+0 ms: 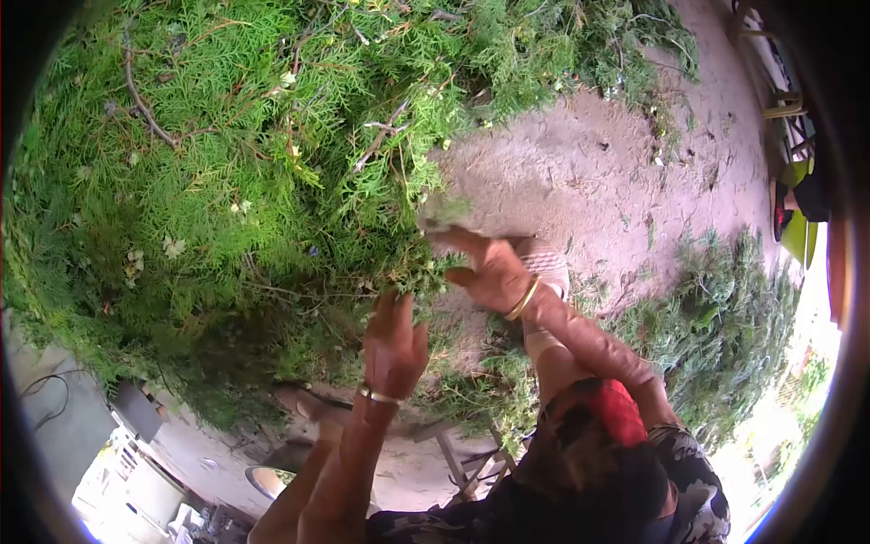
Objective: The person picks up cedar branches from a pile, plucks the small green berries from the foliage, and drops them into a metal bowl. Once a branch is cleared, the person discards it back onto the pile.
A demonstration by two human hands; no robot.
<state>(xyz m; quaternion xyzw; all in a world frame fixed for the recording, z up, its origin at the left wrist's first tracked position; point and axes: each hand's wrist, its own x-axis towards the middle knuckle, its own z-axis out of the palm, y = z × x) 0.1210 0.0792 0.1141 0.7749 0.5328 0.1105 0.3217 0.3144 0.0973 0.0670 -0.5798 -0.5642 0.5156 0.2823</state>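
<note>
A large heap of green conifer branches (227, 181), with feathery leaves and a few brown twigs, fills the left and upper part of the view. My left hand (395, 346), a silver bangle at its wrist, reaches to the heap's lower edge. Its fingers are stretched out and the thumb stands apart; I make out nothing held. To the right is my right hand (494, 275), with a gold bangle, over bare ground. Its fingers are spread and smeared by motion. Just beyond the fingertips is a blurred green sprig (449, 211), apparently loose from the hand.
Bare earth (580, 172) lies right of the heap, littered with leaf scraps. A second pile of darker cuttings (725, 326) is at the right. My legs and a wooden frame (453, 458) are below. Another person's foot (781, 210) shows at the far right beside something yellow-green.
</note>
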